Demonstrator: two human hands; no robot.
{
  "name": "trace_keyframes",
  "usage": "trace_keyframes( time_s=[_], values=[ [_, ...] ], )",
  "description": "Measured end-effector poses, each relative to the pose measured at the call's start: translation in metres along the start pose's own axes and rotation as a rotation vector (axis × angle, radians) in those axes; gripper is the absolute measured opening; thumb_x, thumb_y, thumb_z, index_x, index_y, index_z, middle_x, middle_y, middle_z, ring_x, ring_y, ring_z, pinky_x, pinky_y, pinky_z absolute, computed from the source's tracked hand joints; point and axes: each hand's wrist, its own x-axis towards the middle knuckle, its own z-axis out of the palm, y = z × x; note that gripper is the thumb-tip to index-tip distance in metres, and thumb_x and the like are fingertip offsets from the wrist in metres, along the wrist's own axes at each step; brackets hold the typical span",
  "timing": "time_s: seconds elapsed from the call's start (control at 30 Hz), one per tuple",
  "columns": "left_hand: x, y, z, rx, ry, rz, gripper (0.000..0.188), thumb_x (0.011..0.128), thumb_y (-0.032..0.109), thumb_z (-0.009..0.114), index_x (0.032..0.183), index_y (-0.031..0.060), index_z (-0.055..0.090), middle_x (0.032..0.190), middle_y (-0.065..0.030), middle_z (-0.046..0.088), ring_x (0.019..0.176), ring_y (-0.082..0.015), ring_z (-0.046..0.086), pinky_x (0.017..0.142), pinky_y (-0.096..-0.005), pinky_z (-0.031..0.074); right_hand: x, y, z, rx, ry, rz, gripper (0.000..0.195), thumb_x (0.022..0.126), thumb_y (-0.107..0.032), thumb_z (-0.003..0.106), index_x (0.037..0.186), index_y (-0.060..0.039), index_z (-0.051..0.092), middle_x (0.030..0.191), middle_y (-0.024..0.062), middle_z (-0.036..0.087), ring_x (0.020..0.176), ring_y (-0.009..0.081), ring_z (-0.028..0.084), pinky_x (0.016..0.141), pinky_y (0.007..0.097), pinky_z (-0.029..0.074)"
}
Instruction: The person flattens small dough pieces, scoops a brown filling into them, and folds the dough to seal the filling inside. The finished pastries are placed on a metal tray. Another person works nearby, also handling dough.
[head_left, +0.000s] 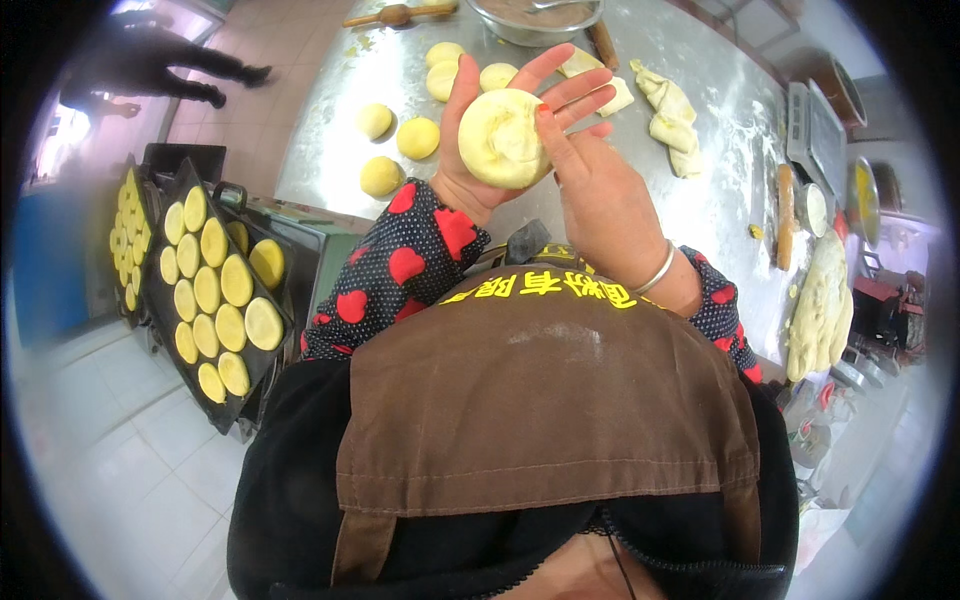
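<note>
A thick round of pale yellow dough (499, 139) rests on the upturned palm of my left hand (469, 169), whose fingers are spread behind it. The top of the round shows a gathered, pinched middle. My right hand (611, 199) touches the right side of the round with the thumb, its other fingers mostly hidden. Several smooth dough balls (418, 138) lie on the metal table (337, 97) beyond and to the left of my hands. Twisted, folded dough (670, 120) lies to the right.
A steel bowl of brownish filling (536, 22) and a wooden roller (394, 15) are at the far side. Right are a rolling pin (784, 217), a scale (817, 142) and a large dough mass (821, 315). Left stand black trays (169, 300) with dough discs; a person (165, 60) is beyond.
</note>
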Motion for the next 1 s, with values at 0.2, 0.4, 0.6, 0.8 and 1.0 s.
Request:
trace_keyframes(
  time_s=[0.2, 0.4, 0.6, 0.8, 1.0],
  values=[
    [-0.004, -0.005, -0.006, 0.018, 0.032, 0.026, 0.092, 0.084, 0.074, 0.035, 0.146, 0.0059, 0.023, 0.148, -0.0277, 0.025, 0.137, -0.0419, 0.025, 0.110, -0.0569, 0.024, -0.001, 0.004, 0.008, -0.017, 0.005, -0.022, 0.065, 0.076, 0.005, 0.051, 0.139, -0.0073, 0.040, 0.086, 0.0146, 0.058, 0.079, 0.0321, 0.059, 0.065, 0.0396, 0.049],
    [-0.002, -0.004, -0.002, 0.015, 0.029, 0.017, 0.092, 0.084, 0.074, 0.036, 0.146, 0.0066, 0.023, 0.148, -0.0261, 0.025, 0.137, -0.0417, 0.025, 0.110, -0.0576, 0.024, -0.003, -0.008, -0.003, -0.049, -0.272, 0.103, 0.063, 0.079, 0.002, 0.052, 0.140, -0.0083, 0.039, 0.084, 0.0151, 0.063, 0.073, 0.0305, 0.062, 0.063, 0.0389, 0.050],
    [-0.005, -0.006, -0.014, -0.333, -0.052, -0.103, 0.092, 0.084, 0.076, 0.030, 0.146, 0.0077, 0.024, 0.147, -0.0249, 0.028, 0.135, -0.0409, 0.029, 0.109, -0.0557, 0.026, 0.000, 0.008, -0.026, 0.101, 0.282, -0.078, 0.058, 0.084, -0.019, 0.060, 0.137, -0.0022, 0.041, 0.108, 0.0167, 0.063, 0.101, 0.0296, 0.061, 0.084, 0.0392, 0.049],
    [-0.004, -0.041, -0.006, 0.194, -0.147, -0.089, 0.097, 0.081, 0.080, 0.030, 0.147, 0.0078, 0.024, 0.147, -0.0224, 0.029, 0.135, -0.0390, 0.031, 0.109, -0.0560, 0.026, 0.023, -0.012, 0.002, -0.139, 0.042, -0.265, 0.080, 0.076, -0.057, 0.058, 0.136, -0.0053, 0.043, 0.146, 0.0165, 0.034, 0.137, 0.0333, 0.030, 0.112, 0.0518, 0.017],
    [-0.013, -0.036, -0.031, -0.033, 0.012, -0.192, 0.102, 0.079, 0.080, 0.035, 0.147, 0.0056, 0.023, 0.149, -0.0241, 0.025, 0.136, -0.0423, 0.028, 0.109, -0.0557, 0.025, 0.028, 0.017, 0.034, 0.382, -0.052, -0.075, 0.083, 0.084, -0.069, 0.037, 0.139, -0.0070, 0.041, 0.144, 0.0156, 0.038, 0.133, 0.0325, 0.036, 0.112, 0.0495, 0.021]
  ],
)
